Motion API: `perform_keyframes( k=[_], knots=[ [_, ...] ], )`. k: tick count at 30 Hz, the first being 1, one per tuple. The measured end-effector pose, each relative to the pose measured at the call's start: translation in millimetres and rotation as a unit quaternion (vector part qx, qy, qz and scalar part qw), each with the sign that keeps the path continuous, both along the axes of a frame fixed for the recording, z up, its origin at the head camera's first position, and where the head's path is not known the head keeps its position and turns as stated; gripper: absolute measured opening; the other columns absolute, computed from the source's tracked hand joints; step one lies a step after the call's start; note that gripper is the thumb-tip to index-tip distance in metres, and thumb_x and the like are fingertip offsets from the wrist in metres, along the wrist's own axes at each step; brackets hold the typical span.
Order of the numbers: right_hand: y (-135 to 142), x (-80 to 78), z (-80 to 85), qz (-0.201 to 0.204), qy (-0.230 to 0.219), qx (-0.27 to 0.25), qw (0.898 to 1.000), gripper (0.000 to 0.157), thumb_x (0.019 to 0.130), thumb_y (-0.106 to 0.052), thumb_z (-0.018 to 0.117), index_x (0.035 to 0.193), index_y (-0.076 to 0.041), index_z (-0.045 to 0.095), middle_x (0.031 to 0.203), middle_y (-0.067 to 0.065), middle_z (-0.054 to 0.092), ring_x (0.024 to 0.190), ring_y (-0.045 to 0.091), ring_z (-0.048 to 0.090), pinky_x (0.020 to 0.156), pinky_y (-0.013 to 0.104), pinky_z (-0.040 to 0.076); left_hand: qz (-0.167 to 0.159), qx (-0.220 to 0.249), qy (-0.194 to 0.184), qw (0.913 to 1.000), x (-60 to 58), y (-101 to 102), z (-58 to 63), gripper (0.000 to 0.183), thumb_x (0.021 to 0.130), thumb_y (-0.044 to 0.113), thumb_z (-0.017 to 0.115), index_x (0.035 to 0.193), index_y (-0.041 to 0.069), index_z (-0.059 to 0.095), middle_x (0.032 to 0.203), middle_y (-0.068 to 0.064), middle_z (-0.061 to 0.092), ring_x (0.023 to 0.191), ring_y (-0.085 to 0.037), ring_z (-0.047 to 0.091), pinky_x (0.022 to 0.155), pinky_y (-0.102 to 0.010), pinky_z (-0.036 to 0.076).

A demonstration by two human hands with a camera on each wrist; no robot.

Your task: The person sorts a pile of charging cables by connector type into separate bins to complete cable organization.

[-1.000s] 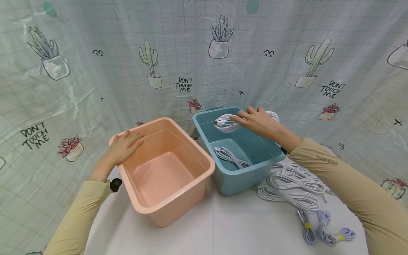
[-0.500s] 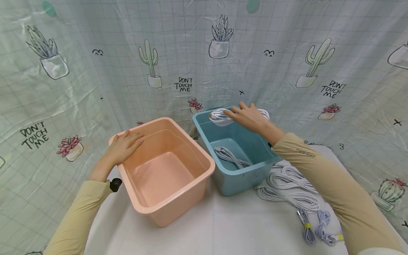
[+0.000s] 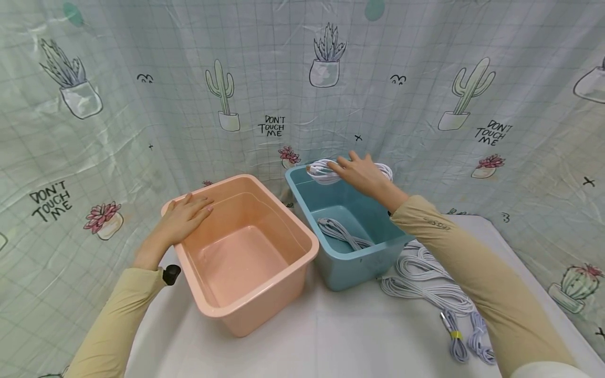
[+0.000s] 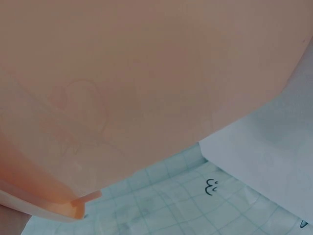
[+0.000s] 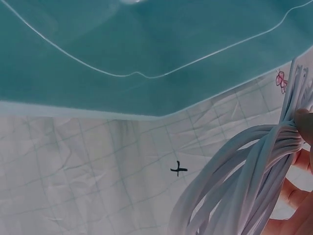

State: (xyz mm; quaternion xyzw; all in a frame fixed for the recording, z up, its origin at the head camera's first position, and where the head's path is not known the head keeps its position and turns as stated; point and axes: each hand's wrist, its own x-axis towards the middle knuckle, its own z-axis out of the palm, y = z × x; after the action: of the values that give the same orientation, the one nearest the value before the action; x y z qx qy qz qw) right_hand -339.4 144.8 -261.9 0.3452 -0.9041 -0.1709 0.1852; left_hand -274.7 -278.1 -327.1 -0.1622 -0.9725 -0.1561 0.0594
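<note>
Over the far part of the blue bin (image 3: 336, 255), my right hand (image 3: 361, 174) grips a coiled white cable (image 3: 323, 172) around its middle. In the right wrist view the cable (image 5: 239, 171) bunches where thumb and fingers pinch it, its loops fanning out below. Another white cable bundle (image 3: 341, 231) lies on the bin's floor. My left hand (image 3: 181, 220) rests on the far left rim of the peach bin (image 3: 264, 299), fingers draped over the edge with the fingertips inside. The left wrist view shows mostly that bin's outer wall (image 4: 161, 88).
Several coiled white cables (image 3: 427, 289) lie on the white table (image 3: 359, 336) right of the blue bin, partly behind my right sleeve. Nearer are small lilac cables, one with a yellow tie (image 3: 456, 334). A printed curtain (image 3: 264, 84) hangs behind the bins.
My right hand has moved left and slightly farther back with the coiled white cable. My right sleeve now covers more of the cables on the table. The left hand has stayed in place.
</note>
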Motion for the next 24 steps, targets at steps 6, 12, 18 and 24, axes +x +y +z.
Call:
perform_keyframes(
  k=[6,12,18,24],
  knots=[
    [2.1,-0.6,-0.5,-0.006,0.006,0.014,1.000,0.049,0.088,0.001,0.050,0.133,-0.014,0.038,0.116,0.014,0.047,0.100,0.035,0.047,0.071,0.054,0.047,-0.002,0.000,0.006,1.0000,-0.6,0.7,-0.1,0.055,0.096,0.044,0.028,0.135,0.008,0.040,0.139,-0.018,0.038,0.133,-0.046,0.011,0.099,-0.068,0.005],
    [7.8,1.2,-4.9,0.024,0.015,0.023,0.999,0.044,0.088,-0.002,0.050,0.130,-0.014,0.042,0.110,0.012,0.048,0.098,0.034,0.048,0.070,0.053,0.047,0.001,0.002,0.002,1.0000,-0.6,-0.4,-1.1,0.051,0.096,0.041,0.029,0.135,0.009,0.039,0.140,-0.017,0.037,0.134,-0.045,0.011,0.100,-0.067,0.004],
    [18.1,6.5,-5.5,0.035,0.012,-0.007,0.999,0.037,0.089,-0.016,0.054,0.125,-0.013,0.047,0.103,0.010,0.051,0.088,0.029,0.049,0.064,0.044,0.046,0.003,0.003,-0.003,1.0000,-0.9,0.4,-1.9,0.052,0.096,0.042,0.030,0.135,0.010,0.039,0.140,-0.016,0.037,0.134,-0.044,0.011,0.099,-0.068,0.004],
    [28.2,14.0,-0.1,0.027,0.012,-0.024,0.999,0.035,0.088,-0.021,0.056,0.121,-0.013,0.051,0.103,0.009,0.054,0.089,0.027,0.050,0.064,0.039,0.045,0.002,0.002,-0.006,1.0000,-0.2,0.4,0.2,0.052,0.096,0.041,0.029,0.136,0.009,0.038,0.140,-0.017,0.036,0.134,-0.045,0.010,0.099,-0.068,0.003]
  ],
)
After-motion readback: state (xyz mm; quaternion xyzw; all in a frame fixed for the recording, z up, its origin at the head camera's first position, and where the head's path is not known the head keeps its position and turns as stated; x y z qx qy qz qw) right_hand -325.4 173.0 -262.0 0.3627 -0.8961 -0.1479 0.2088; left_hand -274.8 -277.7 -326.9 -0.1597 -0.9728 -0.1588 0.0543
